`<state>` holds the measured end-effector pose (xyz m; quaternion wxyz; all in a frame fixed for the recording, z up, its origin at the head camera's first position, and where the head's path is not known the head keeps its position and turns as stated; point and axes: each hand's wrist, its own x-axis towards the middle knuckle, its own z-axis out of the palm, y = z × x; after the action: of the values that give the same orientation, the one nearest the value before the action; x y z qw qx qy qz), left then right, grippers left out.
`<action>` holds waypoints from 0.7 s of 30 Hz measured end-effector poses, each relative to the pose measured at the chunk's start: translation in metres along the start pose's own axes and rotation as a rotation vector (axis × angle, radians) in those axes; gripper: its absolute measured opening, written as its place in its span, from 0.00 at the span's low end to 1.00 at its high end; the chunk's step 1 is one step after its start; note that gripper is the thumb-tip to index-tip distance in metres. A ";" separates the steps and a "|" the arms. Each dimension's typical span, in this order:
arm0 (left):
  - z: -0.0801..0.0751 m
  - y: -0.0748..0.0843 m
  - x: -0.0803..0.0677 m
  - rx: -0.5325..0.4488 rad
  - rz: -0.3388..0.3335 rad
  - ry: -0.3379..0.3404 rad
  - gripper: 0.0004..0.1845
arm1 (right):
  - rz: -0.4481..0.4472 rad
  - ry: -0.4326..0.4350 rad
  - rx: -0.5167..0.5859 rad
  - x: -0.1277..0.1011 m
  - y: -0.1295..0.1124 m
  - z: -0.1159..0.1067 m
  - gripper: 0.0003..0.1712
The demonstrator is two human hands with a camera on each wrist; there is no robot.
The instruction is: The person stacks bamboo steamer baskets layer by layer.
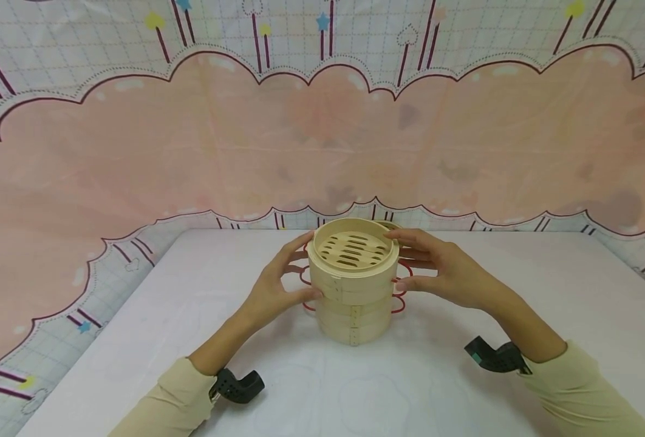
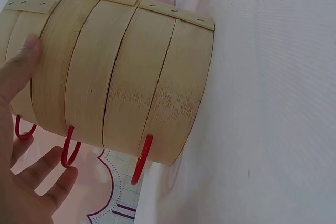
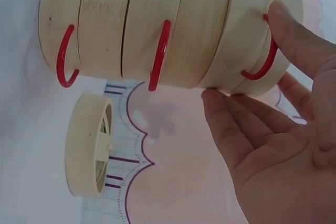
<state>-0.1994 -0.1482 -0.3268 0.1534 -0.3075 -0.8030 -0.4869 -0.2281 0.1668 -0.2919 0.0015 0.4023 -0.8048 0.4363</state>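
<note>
A round stack of bamboo steamer baskets (image 1: pixel 333 325) stands upright on the white table, with red loop handles (image 3: pixel 160 56) along its sides. Its top steamer basket (image 1: pixel 350 285) has a slotted base (image 1: pixel 350 249) visible from above. My left hand (image 1: pixel 270 288) holds this top basket from the left, thumb on the front wall and fingers spread round behind. From the right, my right hand (image 1: pixel 448 273) grips the same basket, its thumb beside a red handle and its fingertips against the far wall. In the right wrist view, the top basket looks slightly angled against the tier below.
Behind the stack, mostly hidden in the head view, is a shallow round bamboo lid (image 3: pixel 84 145). The white table (image 1: pixel 229 261) extends around the stack. A patterned cloth backdrop (image 1: pixel 322 145) hangs behind it. Each wrist carries a black camera mount (image 1: pixel 240 386).
</note>
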 end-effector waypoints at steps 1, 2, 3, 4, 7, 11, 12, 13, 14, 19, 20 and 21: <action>0.000 0.005 0.000 -0.003 0.001 0.003 0.48 | -0.002 0.000 0.000 0.000 0.000 0.000 0.41; -0.001 0.009 0.000 -0.002 0.002 0.006 0.48 | -0.005 0.001 -0.002 0.000 0.000 0.000 0.41; -0.001 0.013 0.000 -0.002 0.001 0.008 0.47 | -0.008 0.001 -0.003 0.000 0.000 0.000 0.41; -0.001 0.013 0.000 -0.004 0.001 0.011 0.47 | -0.010 0.002 -0.005 0.000 -0.001 0.000 0.41; -0.001 0.015 0.000 0.002 0.006 0.017 0.46 | -0.014 0.005 -0.009 0.000 -0.001 0.000 0.41; 0.000 0.015 0.000 -0.007 0.018 0.035 0.45 | -0.014 0.006 -0.002 0.000 0.001 -0.001 0.40; 0.001 0.015 0.000 -0.010 0.020 0.040 0.45 | -0.014 0.007 0.000 0.000 0.002 -0.001 0.40; 0.001 0.016 0.000 -0.014 0.021 0.047 0.44 | -0.013 0.009 -0.002 0.001 0.003 -0.002 0.40; 0.002 0.015 0.000 -0.014 0.025 0.053 0.44 | -0.012 0.011 -0.004 0.001 0.003 -0.002 0.40; 0.004 0.015 0.000 -0.019 0.047 0.077 0.43 | -0.005 0.031 -0.044 0.001 0.005 -0.004 0.39; 0.005 0.015 0.001 -0.020 0.051 0.081 0.43 | -0.002 0.033 -0.050 0.001 0.005 -0.004 0.39; 0.005 0.015 0.001 -0.020 0.054 0.085 0.43 | 0.000 0.036 -0.057 0.002 0.005 -0.004 0.39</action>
<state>-0.1902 -0.1386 -0.3185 0.1971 -0.3096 -0.7823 -0.5033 -0.2340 0.1705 -0.2922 0.0275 0.3943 -0.8167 0.4204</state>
